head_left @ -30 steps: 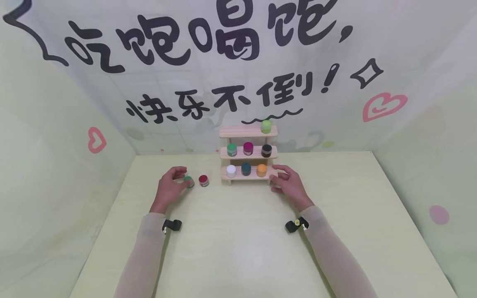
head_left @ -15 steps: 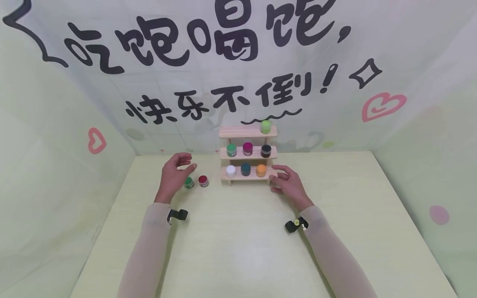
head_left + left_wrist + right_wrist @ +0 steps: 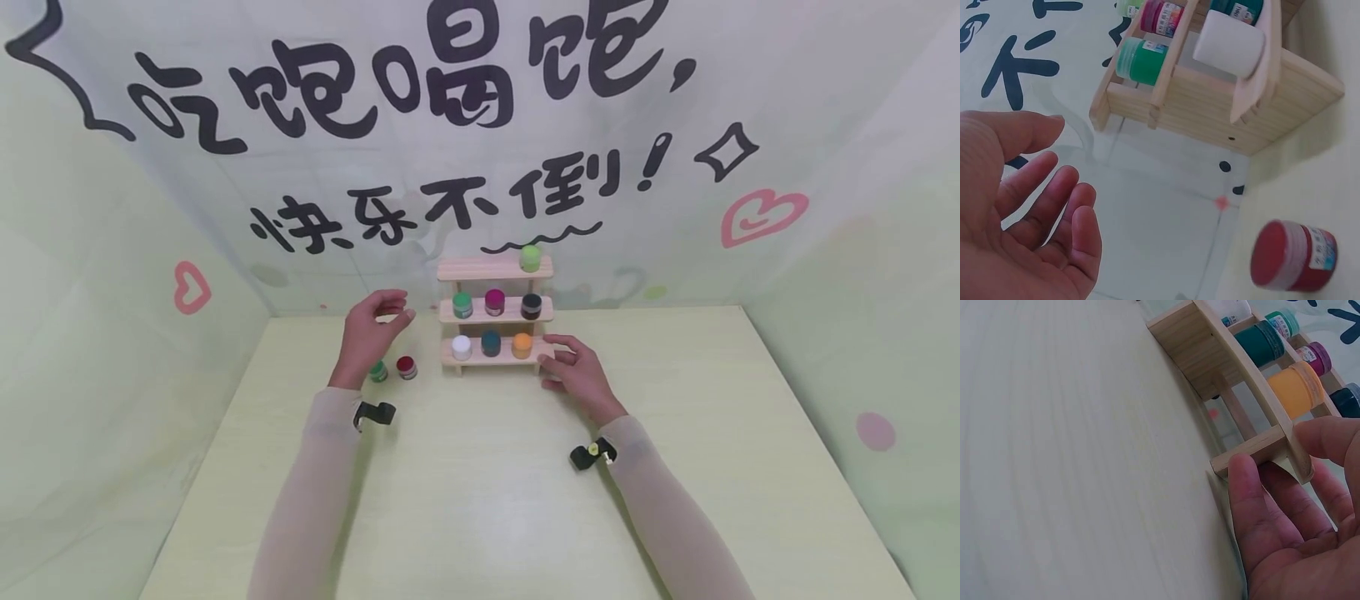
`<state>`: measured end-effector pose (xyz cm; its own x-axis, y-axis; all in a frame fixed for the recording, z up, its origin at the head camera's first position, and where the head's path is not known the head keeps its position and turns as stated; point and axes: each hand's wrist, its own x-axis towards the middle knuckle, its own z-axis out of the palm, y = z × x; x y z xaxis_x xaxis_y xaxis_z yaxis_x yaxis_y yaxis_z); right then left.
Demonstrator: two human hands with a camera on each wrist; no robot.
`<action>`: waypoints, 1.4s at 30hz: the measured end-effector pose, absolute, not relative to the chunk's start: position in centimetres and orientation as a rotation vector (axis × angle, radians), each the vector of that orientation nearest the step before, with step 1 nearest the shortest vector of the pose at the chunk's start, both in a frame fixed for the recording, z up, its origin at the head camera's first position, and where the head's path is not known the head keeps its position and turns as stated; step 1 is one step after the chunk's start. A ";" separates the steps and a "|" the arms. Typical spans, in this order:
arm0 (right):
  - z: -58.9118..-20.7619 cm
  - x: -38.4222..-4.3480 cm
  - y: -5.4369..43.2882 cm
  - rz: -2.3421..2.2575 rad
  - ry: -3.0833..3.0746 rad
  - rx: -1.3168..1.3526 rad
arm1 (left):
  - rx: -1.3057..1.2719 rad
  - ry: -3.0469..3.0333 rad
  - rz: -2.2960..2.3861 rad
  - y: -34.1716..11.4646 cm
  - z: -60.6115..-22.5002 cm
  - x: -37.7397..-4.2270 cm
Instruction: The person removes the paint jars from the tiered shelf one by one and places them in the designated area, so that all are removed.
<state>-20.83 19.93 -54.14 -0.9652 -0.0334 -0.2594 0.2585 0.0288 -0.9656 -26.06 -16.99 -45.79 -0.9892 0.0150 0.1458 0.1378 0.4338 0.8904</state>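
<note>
My left hand (image 3: 372, 335) is raised left of the three-tier wooden display shelf (image 3: 495, 269), fingers loosely bent and holding nothing. In the left wrist view, that hand (image 3: 1029, 212) has a gap between thumb and fingers. Beneath it on the table are a green paint jar (image 3: 378, 372) and a dark red paint jar (image 3: 407, 367). My right hand (image 3: 581, 375) grips the right end of the lowest tier. In the right wrist view, its thumb lies on the board (image 3: 1300, 453) near the orange paint jar (image 3: 1297, 389), with fingers at the end support.
On the bottom tier stand white (image 3: 461, 347), dark teal (image 3: 491, 343) and orange jars. The middle tier holds green (image 3: 462, 305), magenta (image 3: 494, 302) and black (image 3: 531, 306) jars. A light green jar (image 3: 530, 258) tops the shelf, close to the printed back curtain (image 3: 337, 275).
My left hand has left the green jar on the table and moved up and right toward the shelf. My right hand stays at the shelf's end. The view has shifted slightly.
</note>
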 end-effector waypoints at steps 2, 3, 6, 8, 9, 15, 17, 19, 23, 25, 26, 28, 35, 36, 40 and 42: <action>-54.1 -20.8 19.9 -2.038 2.092 0.235 | -0.150 -2.555 -1.602 -16.6 -45.5 -26.4; -54.1 -20.8 19.9 -2.036 2.094 0.236 | -0.156 -2.552 -1.601 -16.4 -45.3 -26.7; -54.1 -20.8 19.9 -2.034 2.095 0.235 | -0.178 -2.543 -1.599 -15.7 -44.8 -27.3; -54.1 -20.8 19.9 -2.032 2.094 0.232 | -0.199 -2.533 -1.602 -15.1 -44.5 -27.7; -54.1 -20.8 19.9 -2.032 2.093 0.230 | -0.211 -2.529 -1.607 -14.7 -44.3 -27.8; -54.1 -20.9 20.0 -2.028 2.105 0.222 | -0.268 -2.518 -1.619 -12.5 -43.2 -28.4; -54.1 -20.9 20.0 -2.028 2.107 0.222 | -0.264 -2.520 -1.624 -11.7 -43.0 -28.6; -54.1 -20.9 20.0 -2.028 2.104 0.219 | -0.261 -2.520 -1.633 -11.0 -42.9 -28.8; -54.1 -20.9 20.1 -2.027 2.101 0.213 | -0.280 -2.515 -1.642 -9.8 -42.7 -29.2; -54.1 -20.9 20.0 -2.027 2.101 0.208 | -0.296 -2.517 -1.638 -9.2 -42.6 -29.5; -54.1 -20.9 20.0 -2.027 2.101 0.206 | -0.306 -2.512 -1.638 -8.9 -42.6 -29.6; -54.1 -20.9 20.0 -2.029 2.101 0.207 | -0.313 -2.511 -1.643 -8.2 -42.5 -29.8; -54.0 -20.9 20.0 -2.027 2.102 0.219 | -0.329 -2.533 -1.710 -5.8 -42.3 -30.6; -54.0 -20.9 20.0 -2.029 2.101 0.219 | -0.331 -2.538 -1.715 -5.5 -42.3 -30.8; -54.0 -20.9 20.0 -2.032 2.095 0.232 | -0.316 -2.583 -1.688 -4.1 -42.0 -31.1; -54.0 -20.9 20.0 -2.030 2.094 0.240 | -0.309 -2.606 -1.657 -3.3 -41.8 -31.1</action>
<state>-20.91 19.97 -53.98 -0.9636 -0.0323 -0.2655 0.2644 0.0352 -0.9638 -31.12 -3.30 -41.83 -0.9795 0.1467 0.1378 0.1870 0.4102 0.8926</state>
